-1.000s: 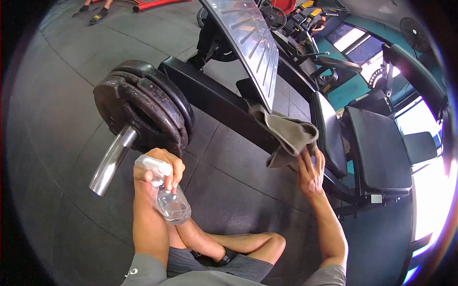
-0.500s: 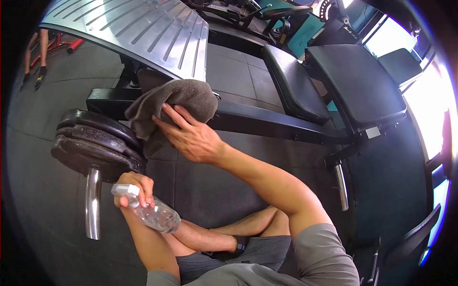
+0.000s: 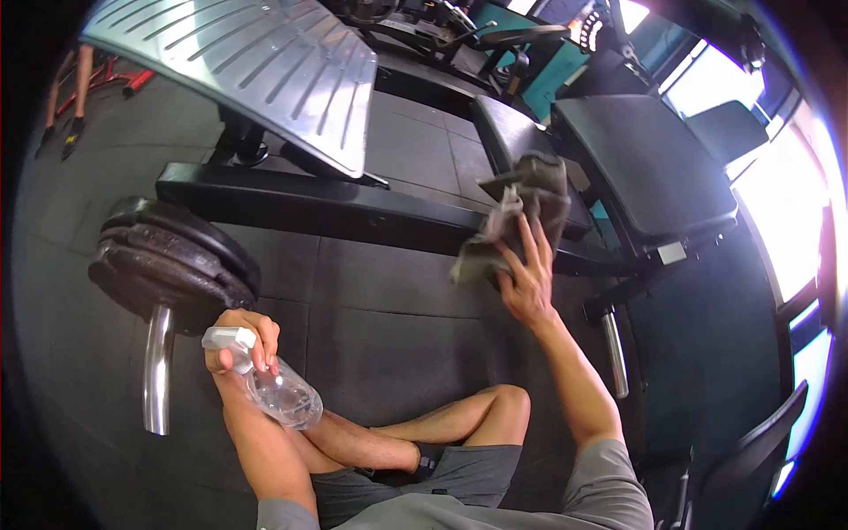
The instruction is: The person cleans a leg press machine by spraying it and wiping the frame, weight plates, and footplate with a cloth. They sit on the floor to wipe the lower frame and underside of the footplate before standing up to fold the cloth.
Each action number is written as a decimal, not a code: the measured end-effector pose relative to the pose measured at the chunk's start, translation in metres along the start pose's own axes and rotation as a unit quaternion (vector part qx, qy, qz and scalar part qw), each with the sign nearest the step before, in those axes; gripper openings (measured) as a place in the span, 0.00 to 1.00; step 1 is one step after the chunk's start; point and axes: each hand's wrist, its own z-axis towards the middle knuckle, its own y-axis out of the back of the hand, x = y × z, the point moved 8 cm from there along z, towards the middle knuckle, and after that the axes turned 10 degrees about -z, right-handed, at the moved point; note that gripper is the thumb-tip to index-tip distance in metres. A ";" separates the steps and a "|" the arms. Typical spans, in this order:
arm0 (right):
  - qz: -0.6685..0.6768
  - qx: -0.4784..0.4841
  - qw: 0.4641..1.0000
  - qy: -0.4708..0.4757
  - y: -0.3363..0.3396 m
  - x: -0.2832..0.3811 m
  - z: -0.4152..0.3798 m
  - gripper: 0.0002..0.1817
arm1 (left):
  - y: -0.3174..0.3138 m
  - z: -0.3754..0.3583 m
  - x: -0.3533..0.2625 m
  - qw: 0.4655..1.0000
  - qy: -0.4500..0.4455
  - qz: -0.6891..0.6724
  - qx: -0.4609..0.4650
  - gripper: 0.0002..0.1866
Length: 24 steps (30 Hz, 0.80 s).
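In my left hand (image 3: 249, 337) is a clear spray bottle (image 3: 287, 397) with a white trigger head, my fingers wrapped around its neck. The bottle tilts over my lower leg, with liquid inside. My right hand (image 3: 530, 287) has a dark grey-brown towel (image 3: 530, 199), blurred by motion, with fingers stretched along it. Towel and fingers overlap the right part of the black frame beam (image 3: 353, 208) of a gym machine, near the padded seat (image 3: 503, 132).
Black weight plates (image 3: 168, 265) sit on a steel peg (image 3: 159, 371) at left. A ribbed metal footplate (image 3: 256, 71) hangs over the beam. A backrest pad (image 3: 645, 163) stands at right. Another person's legs (image 3: 81, 88) show at far left.
My right hand has carried the towel rightward along the beam, from beneath the footplate's corner to near the seat. My left hand keeps the spray bottle in almost the same place.
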 end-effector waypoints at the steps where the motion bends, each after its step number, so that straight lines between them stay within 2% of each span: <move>1: 0.023 -0.009 1.000 0.005 -0.005 0.005 0.011 0.32 | 0.001 0.003 0.005 1.000 0.002 0.000 -0.012 0.36; 3: 0.045 -0.042 0.998 0.028 -0.014 0.030 0.039 0.36 | 0.002 0.008 0.016 1.000 0.013 0.000 -0.025 0.36; 5: 0.071 -0.051 0.995 0.045 -0.017 0.073 0.076 0.34 | 0.001 0.011 0.027 0.998 0.033 0.009 -0.043 0.37; 8: 0.117 -0.108 0.987 0.018 -0.026 0.130 0.108 0.30 | 0.006 0.013 0.040 0.996 0.055 0.015 -0.063 0.36; 10: 0.132 -0.149 0.980 -0.001 -0.026 0.136 0.112 0.29 | 0.014 0.012 0.048 0.994 0.063 0.025 -0.082 0.36; 12: 0.143 -0.171 0.975 0.019 -0.024 0.125 0.100 0.29 | 0.016 0.010 0.054 0.993 0.079 0.035 -0.083 0.36; 15: 0.077 -0.149 0.986 0.019 -0.022 0.095 0.068 0.29 | 0.015 0.007 0.054 0.992 0.086 0.030 -0.082 0.35; 18: -0.004 -0.154 0.988 0.002 -0.016 0.031 0.022 0.30 | 0.017 0.008 0.054 0.994 0.086 0.033 -0.065 0.35; 21: -0.073 -0.100 0.992 -0.026 -0.008 -0.051 -0.032 0.35 | 0.012 0.010 0.053 0.994 0.085 0.026 -0.062 0.34; 22: -0.100 -0.076 0.992 -0.024 -0.007 -0.072 -0.048 0.34 | 0.010 0.011 0.054 0.994 0.088 0.027 -0.060 0.34; 24: -0.139 -0.062 0.987 -0.052 -0.003 -0.117 -0.071 0.25 | 0.008 0.015 0.056 0.993 0.096 0.031 -0.056 0.34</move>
